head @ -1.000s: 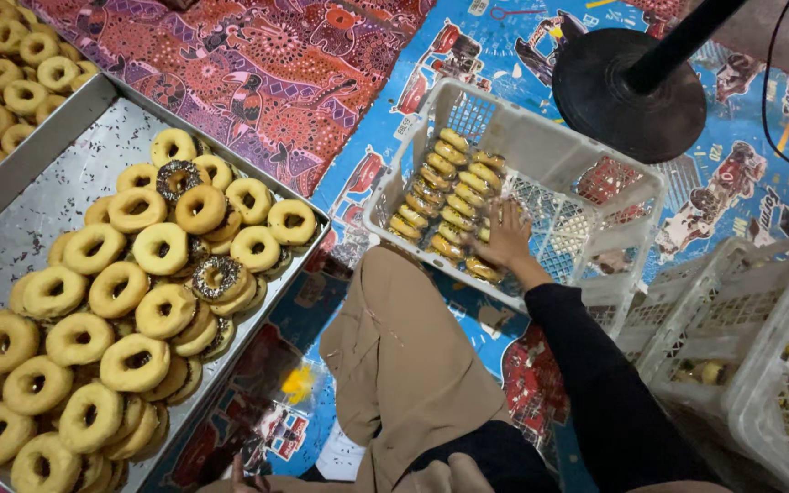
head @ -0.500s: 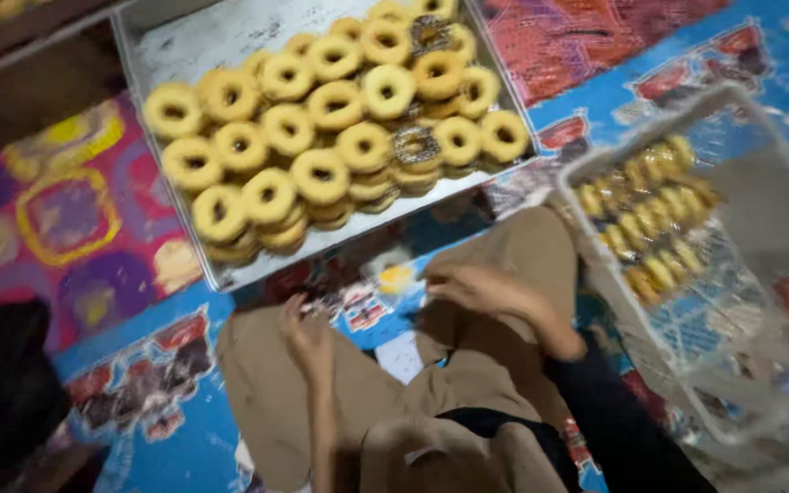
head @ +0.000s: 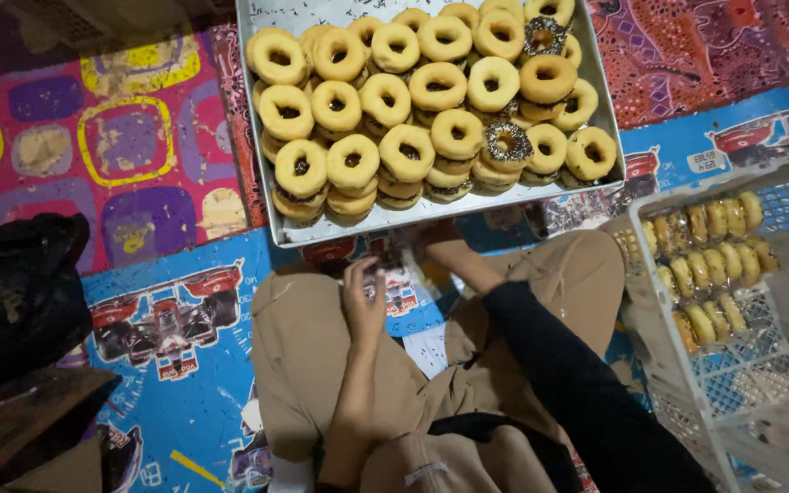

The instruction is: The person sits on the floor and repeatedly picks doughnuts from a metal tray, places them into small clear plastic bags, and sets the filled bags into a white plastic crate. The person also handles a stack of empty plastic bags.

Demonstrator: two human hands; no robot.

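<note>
My left hand (head: 363, 301) rests by my left knee, its fingers curled toward small printed packets (head: 393, 285) on the mat between my legs. My right hand (head: 435, 243), on a black-sleeved arm, reaches to the same spot just below the near edge of a metal tray (head: 358, 228). The tray is piled with ring doughnuts (head: 408, 151); most are plain and two have chocolate sprinkles (head: 507, 143). Shadow hides what either hand holds. I sit cross-legged in tan trousers.
A white plastic crate (head: 659, 365) at my right holds rows of wrapped doughnuts (head: 710, 265). A dark bundle (head: 15, 292) and a wooden piece (head: 20, 411) lie at my left. Colourful printed mats (head: 175, 365) cover the floor.
My right hand left the crate and came to the mat between my knees. My left hand has joined it. My view swung from the crate to the doughnut tray.
</note>
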